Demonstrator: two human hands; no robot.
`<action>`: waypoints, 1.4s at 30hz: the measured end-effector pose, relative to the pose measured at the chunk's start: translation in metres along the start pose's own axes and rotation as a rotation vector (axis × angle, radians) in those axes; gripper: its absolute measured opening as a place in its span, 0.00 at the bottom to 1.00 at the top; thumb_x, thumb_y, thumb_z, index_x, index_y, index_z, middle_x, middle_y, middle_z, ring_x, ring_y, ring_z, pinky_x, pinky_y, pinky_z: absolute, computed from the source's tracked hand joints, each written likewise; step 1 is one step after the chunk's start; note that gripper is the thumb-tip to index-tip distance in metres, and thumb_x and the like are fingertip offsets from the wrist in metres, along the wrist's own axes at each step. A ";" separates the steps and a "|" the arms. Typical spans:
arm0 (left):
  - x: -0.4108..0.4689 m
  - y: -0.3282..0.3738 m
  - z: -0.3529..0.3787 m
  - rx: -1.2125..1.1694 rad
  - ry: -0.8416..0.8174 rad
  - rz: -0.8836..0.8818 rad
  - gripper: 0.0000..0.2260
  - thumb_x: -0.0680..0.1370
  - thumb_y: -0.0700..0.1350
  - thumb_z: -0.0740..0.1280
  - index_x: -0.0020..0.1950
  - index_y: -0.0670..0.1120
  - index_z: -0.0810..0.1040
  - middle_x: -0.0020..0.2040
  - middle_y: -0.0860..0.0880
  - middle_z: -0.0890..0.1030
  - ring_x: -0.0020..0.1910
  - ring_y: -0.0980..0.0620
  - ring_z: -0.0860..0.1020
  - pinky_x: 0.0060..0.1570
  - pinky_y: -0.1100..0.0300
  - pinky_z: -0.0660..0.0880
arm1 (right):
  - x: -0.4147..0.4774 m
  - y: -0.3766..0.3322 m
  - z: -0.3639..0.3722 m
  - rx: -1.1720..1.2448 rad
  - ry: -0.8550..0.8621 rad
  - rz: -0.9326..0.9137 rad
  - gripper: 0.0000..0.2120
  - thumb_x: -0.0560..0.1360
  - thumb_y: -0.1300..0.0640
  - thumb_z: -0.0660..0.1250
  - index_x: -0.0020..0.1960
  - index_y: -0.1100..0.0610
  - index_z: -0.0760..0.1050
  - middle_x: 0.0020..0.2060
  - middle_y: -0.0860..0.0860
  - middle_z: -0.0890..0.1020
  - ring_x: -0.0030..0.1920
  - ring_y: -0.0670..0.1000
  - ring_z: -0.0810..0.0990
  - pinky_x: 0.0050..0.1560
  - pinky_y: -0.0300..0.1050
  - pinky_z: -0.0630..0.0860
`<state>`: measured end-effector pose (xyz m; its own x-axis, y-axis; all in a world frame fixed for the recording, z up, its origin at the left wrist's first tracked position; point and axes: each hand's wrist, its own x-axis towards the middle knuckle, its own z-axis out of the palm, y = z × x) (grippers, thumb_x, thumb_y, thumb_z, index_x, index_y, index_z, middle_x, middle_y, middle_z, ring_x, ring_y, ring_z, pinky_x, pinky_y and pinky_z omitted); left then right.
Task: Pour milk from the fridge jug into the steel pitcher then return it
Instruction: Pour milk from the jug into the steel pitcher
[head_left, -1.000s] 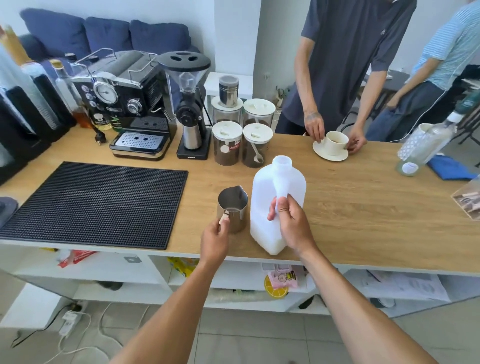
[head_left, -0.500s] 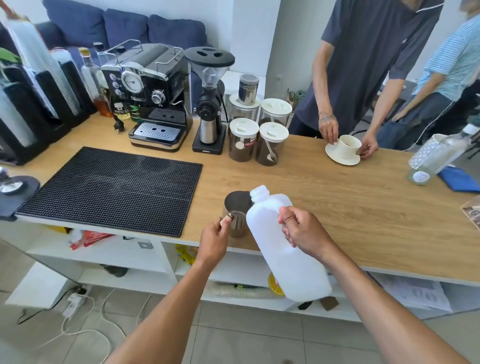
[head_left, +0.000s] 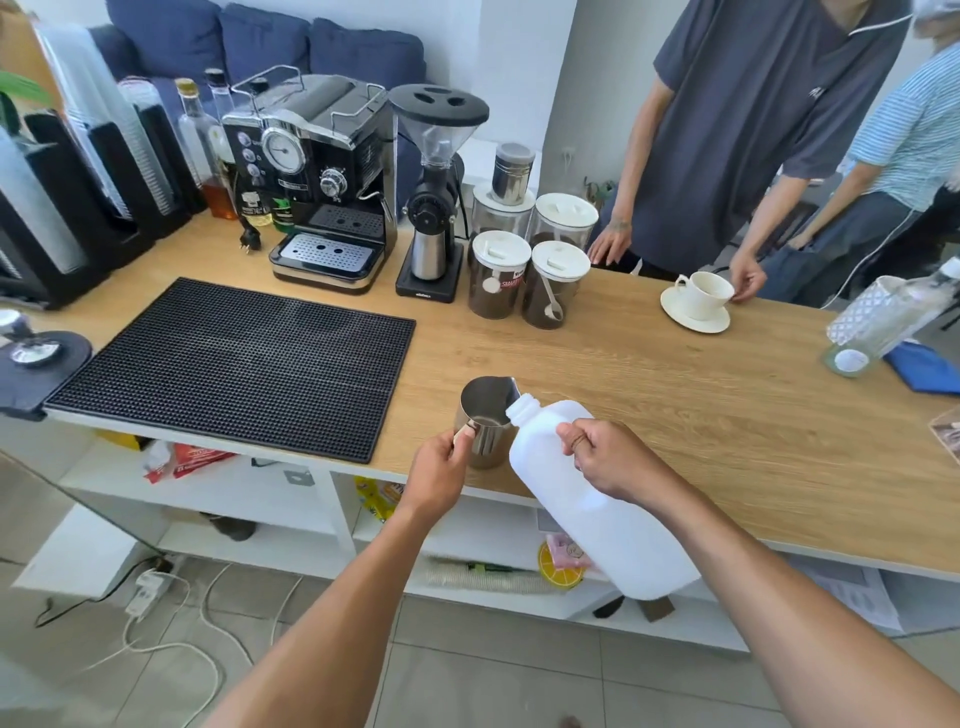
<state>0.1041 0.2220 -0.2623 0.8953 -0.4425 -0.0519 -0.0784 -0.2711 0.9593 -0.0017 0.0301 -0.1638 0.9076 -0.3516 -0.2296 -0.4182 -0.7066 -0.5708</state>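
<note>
A white plastic milk jug (head_left: 597, 514) is tilted far over, its open neck at the rim of the steel pitcher (head_left: 485, 415). My right hand (head_left: 608, 457) grips the jug by its handle near the neck. The pitcher stands near the front edge of the wooden counter (head_left: 727, 415). My left hand (head_left: 441, 467) pinches the pitcher's handle on its near side. No stream of milk can be made out at the spout.
A black rubber mat (head_left: 234, 364) lies left of the pitcher. Behind are an espresso machine (head_left: 317, 176), a grinder (head_left: 434, 197) and several lidded jars (head_left: 524, 260). A person across the counter touches a white cup on a saucer (head_left: 698, 301). A glass bottle (head_left: 883, 322) stands at right.
The jug went from standing upright on the counter to steeply tilted, its base lifted toward me and its neck brought to the pitcher's rim. My left hand stayed on the pitcher's handle.
</note>
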 end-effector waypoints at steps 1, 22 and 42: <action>0.000 0.000 0.000 -0.003 0.001 -0.002 0.19 0.84 0.54 0.58 0.36 0.47 0.65 0.30 0.53 0.64 0.29 0.56 0.61 0.29 0.62 0.60 | 0.002 -0.002 -0.001 -0.009 -0.003 -0.001 0.19 0.81 0.44 0.54 0.39 0.52 0.73 0.31 0.45 0.75 0.33 0.49 0.72 0.37 0.43 0.67; 0.001 0.001 -0.002 0.020 -0.015 0.011 0.23 0.84 0.53 0.56 0.39 0.36 0.69 0.33 0.49 0.66 0.32 0.54 0.63 0.32 0.59 0.61 | 0.017 -0.045 -0.036 -0.361 -0.174 0.060 0.27 0.82 0.42 0.49 0.48 0.63 0.73 0.36 0.59 0.78 0.31 0.55 0.72 0.35 0.44 0.68; 0.001 0.003 -0.004 0.009 -0.023 0.007 0.21 0.85 0.52 0.57 0.38 0.39 0.70 0.32 0.50 0.66 0.30 0.56 0.61 0.30 0.62 0.59 | 0.022 -0.058 -0.046 -0.430 -0.248 0.072 0.26 0.82 0.41 0.48 0.50 0.62 0.73 0.43 0.64 0.83 0.35 0.55 0.76 0.42 0.48 0.74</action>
<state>0.1069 0.2239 -0.2583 0.8843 -0.4640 -0.0521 -0.0885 -0.2761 0.9571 0.0410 0.0355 -0.0997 0.8357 -0.2897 -0.4666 -0.4112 -0.8932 -0.1821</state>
